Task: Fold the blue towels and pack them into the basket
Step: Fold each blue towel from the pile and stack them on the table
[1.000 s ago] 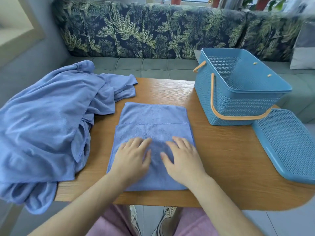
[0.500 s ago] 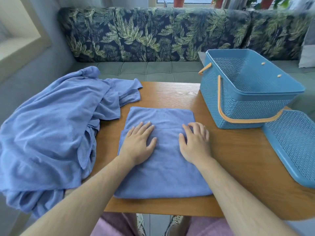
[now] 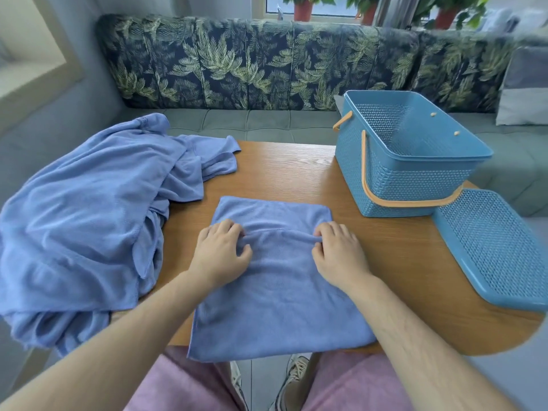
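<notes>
Folded towel [image 3: 278,292]: blue, lying flat in layers on the near middle of the table [image 3: 281,170], its near edge hanging just past the table's edge toward the person; a cross-wise edge of the upper layer runs between the two hands and is bunched into a low ridge there. Left hand [image 3: 221,250]: palm down on the towel's left part, fingers curled in and pressed together, fingertips pinching the ridge at its left end, thumb tucked toward them. Right hand [image 3: 338,250]: palm down on the towel's right part, fingers likewise curled, pinching the ridge at its right end. Heap of towels [image 3: 83,218]: blue, unfolded and crumpled, covering the table's left side and spilling over its left edge, just beside the folded towel but apart from it. Basket [image 3: 409,161]: blue perforated plastic, upright on the far right of the table, nothing visible inside, well apart from the hands; its orange handle [image 3: 415,201] lies lowered against the near wall. Lid [image 3: 492,247]: blue, perforated, lying on the table's right edge, just beside the basket. Table: wood-grain top with a rounded right corner. Sofa [image 3: 237,63]: leaf-patterned back and grey-green seat, behind the table; a grey cushion [image 3: 522,87] at its right end. Potted plants [image 3: 302,7]: on the sill above the sofa. Pink trousers [image 3: 184,384] and shoes [image 3: 293,372]: below the table's near edge.
</notes>
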`<state>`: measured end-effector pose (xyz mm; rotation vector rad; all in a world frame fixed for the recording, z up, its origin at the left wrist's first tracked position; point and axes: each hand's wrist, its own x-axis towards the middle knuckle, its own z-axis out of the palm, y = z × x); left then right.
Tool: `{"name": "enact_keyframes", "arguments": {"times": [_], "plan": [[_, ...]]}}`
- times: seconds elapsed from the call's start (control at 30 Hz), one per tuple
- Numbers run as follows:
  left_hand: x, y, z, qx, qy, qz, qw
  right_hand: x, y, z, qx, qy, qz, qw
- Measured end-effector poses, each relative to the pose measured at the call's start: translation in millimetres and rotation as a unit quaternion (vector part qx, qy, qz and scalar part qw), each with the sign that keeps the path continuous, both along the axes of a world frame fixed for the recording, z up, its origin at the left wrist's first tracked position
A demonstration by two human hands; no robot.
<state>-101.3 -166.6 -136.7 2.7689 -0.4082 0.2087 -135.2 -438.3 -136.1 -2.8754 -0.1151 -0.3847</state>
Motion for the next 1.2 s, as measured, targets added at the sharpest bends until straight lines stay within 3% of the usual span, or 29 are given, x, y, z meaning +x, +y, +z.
{"name": "enact_keyframes", "arguments": {"times": [0.23,0.4,0.6,0.8,1.0,1.2], "plan": [[39,39,14,0.006,0.003,-0.122,0.992,21,-16,8,0.163,0.042,0.079,0.983],[33,46,2,-0.11,-0.04,-0.107,0.987,11,-25,-3,0.272,-0.057,0.039,0.96],[31,46,4,-0.166,-0.063,-0.081,0.981,9,-23,-4,0.287,-0.073,0.004,0.955],[33,48,2,-0.233,-0.03,0.038,0.971,10,-23,-3,0.253,-0.065,-0.051,0.964],[33,48,6,-0.229,-0.003,0.017,0.973,12,-20,1,0.216,-0.029,-0.099,0.971],[36,47,7,-0.214,0.003,0.029,0.976,9,-22,-3,0.261,-0.106,0.002,0.959]]}}
